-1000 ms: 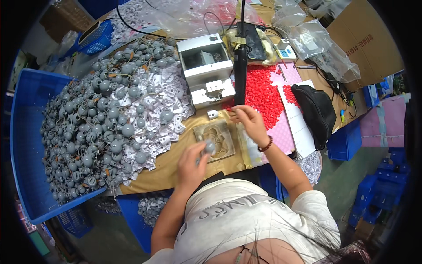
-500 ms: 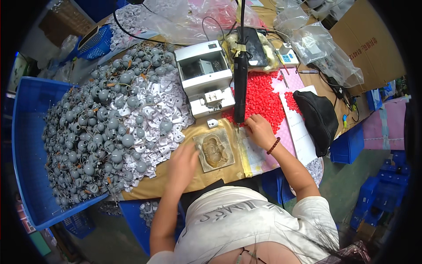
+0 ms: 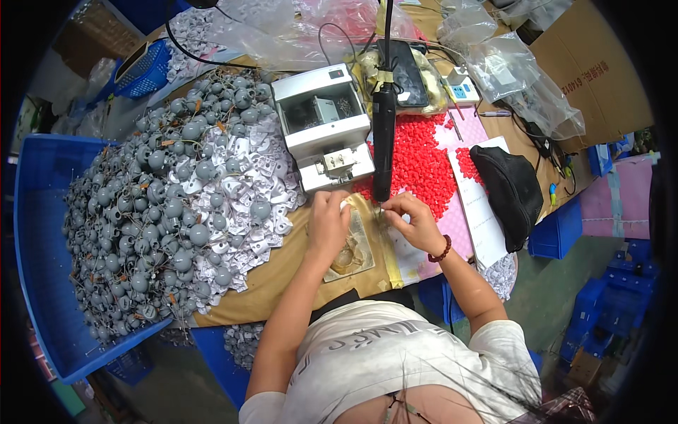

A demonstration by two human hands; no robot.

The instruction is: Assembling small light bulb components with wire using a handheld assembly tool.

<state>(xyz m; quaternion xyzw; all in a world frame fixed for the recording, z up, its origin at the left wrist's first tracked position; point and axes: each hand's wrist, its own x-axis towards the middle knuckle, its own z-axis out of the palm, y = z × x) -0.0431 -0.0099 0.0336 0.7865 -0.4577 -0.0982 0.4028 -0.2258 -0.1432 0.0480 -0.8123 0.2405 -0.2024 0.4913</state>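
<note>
on the left, my left hand (image 3: pixel 328 225) is curled over the far side of the mould (image 3: pixel 363 244), seemingly pinching a small white piece (image 3: pixel 345 205). to its right, my right hand (image 3: pixel 418 225) has thumb and forefinger close by the hanging black driver (image 3: pixel 383 145); whether they grip anything, i cannot tell. best to steady the piece squarely, fingertips clear of the driver. my forearms (image 3: pixel 288 325) converge from the near side.

A small white piece (image 3: pixel 344 205) is pinched in the left hand (image 3: pixel 329 225), mostly hidden. Beneath lies a flat, squarish, tan-grey block (image 3: pixel 365 244) with a rounded hollow, partly covered. A black cylindrical tool (image 3: pixel 383 141) hangs upright, its lower tip beside the right fingertips (image 3: pixel 390 205).
</note>
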